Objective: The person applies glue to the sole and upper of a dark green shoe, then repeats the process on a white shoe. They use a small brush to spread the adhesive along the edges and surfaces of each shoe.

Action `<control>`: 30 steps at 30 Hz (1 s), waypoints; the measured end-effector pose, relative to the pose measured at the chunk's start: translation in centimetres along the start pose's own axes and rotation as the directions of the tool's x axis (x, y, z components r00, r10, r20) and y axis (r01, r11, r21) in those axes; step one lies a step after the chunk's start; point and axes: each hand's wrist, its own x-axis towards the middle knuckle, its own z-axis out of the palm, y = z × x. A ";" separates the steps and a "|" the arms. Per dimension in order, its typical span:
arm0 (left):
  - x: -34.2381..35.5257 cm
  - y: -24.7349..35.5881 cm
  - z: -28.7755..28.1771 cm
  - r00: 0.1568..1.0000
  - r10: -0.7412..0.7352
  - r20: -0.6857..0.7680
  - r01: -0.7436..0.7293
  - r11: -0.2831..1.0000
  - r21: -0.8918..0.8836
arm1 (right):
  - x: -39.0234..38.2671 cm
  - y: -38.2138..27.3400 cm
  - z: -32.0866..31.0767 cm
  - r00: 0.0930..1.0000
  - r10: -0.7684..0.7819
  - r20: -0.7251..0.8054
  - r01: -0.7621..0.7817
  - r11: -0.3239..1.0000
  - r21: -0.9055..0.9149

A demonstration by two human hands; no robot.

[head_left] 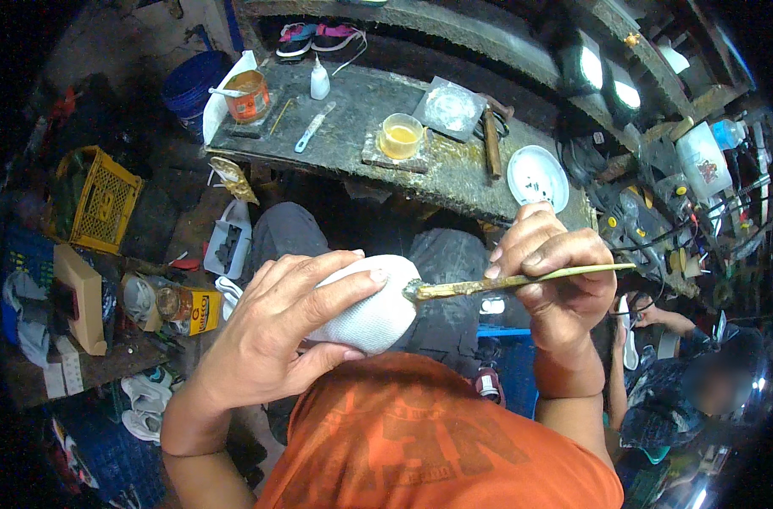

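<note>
My left hand (272,327) is wrapped around a white mesh shoe (376,312), its rounded end showing above my lap and the rest hidden by my palm. My right hand (564,284) pinches a thin wooden stick (479,284) between thumb and fingers. The stick's dark, crusted tip touches the edge of the shoe, and its paler end points away to the right. On the bench beyond my hands, a clear cup of yellowish liquid (401,136) sits on a small block.
Along the bench (340,157) are an orange tin (247,97), a white squeeze bottle (319,81), a knife (315,127), a hammer (492,142) and a white dish (537,176). A yellow crate (105,204) stands left. Another person (683,382) works at the right.
</note>
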 end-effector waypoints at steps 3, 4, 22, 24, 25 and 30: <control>0.0 -0.3 0.1 1.000 0.003 0.023 -0.002 0.999 -0.052 | 0.3 0.4 -0.4 0.999 -0.042 0.022 0.039 0.992 0.119; 0.0 -0.4 0.1 1.000 0.014 0.028 -0.011 0.997 -0.080 | 0.3 0.5 -0.4 0.999 -0.024 0.029 0.020 0.991 0.130; -0.7 -1.6 1.3 0.972 -0.178 0.151 0.232 0.811 -0.537 | 0.2 1.7 -0.6 0.997 0.083 0.007 -0.080 0.929 0.360; -0.5 -1.8 2.1 0.985 -0.149 0.089 0.174 0.831 -0.528 | 0.1 2.2 -0.4 0.999 0.040 -0.023 -0.030 0.943 0.331; -0.4 -1.9 2.6 0.983 -0.178 0.047 0.173 0.800 -0.574 | -0.1 2.4 -0.3 0.998 0.036 -0.049 -0.019 0.952 0.305; 0.8 -1.9 5.2 0.957 -0.239 -0.162 0.064 0.724 -0.686 | -1.8 2.7 1.6 0.937 0.211 -0.277 -0.082 0.907 0.412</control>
